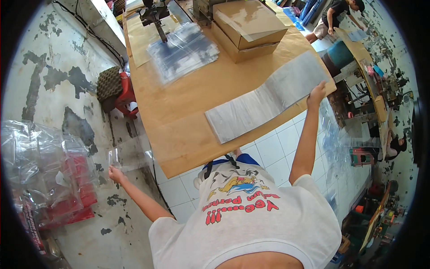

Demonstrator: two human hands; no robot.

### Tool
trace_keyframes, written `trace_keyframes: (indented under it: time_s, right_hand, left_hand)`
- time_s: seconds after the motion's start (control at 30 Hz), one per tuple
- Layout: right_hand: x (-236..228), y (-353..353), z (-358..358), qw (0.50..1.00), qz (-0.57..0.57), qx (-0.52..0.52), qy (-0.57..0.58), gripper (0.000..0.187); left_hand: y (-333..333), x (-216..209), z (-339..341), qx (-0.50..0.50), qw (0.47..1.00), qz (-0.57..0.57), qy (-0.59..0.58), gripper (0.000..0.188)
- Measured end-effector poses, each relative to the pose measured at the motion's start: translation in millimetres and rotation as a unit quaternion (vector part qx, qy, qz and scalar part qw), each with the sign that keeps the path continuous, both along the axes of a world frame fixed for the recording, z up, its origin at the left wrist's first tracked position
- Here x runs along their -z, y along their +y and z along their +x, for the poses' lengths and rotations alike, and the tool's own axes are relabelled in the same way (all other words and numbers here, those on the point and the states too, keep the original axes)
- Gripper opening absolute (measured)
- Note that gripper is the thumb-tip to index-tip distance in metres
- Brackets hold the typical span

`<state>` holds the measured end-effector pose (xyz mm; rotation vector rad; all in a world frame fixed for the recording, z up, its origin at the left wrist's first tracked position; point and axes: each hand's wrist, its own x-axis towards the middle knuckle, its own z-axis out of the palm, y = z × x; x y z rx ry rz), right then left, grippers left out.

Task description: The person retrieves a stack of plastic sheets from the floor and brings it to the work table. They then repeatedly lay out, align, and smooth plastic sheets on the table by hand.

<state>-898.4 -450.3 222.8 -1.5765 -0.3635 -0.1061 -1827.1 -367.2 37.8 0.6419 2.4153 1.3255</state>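
On the counter, grey plastic sheeting slants lengthwise near-left to far-right, right hand touching far end, grip unclear, left hand pinching clear film.

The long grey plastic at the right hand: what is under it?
Brown tabletop shows beside the grey plastic, which the right hand holds at one end. Whatever lies directly beneath is covered.

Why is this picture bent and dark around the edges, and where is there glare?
Head view: the fisheye lens leaves a black rim and curves the bench at right; same view: glare streaks the clear bags at far left and the clear sheets beside the cardboard box, and glints on the film in the left hand; there too, the grey strip at the right hand looks duller.
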Motion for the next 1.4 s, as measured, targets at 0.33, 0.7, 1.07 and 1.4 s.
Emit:
trace_keyframes:
  time_s: [0.33,0.7,1.07,1.4]
  right_hand:
    - [188,-36,47,0.962,-0.159,0.069,0.211,0.058]
    - [131,-26,-29,0.96,-0.212,0.134,0.125,0.05]
    - [127,-48,-104,0.993,-0.086,0.019,0.073,0.061]
    - [104,-40,-261,0.902,-0.396,-0.132,-0.109,0.084]
  left_hand:
    - [-16,39,-31,0.072,0.959,-0.231,0.149,0.039]
    - [0,-64,389,0.622,0.669,0.228,0.336,0.049]
    - [-56,-128,503,0.669,0.649,0.036,0.359,0.083]
    - [-50,-109,497,0.7,0.666,0.084,0.246,0.074]
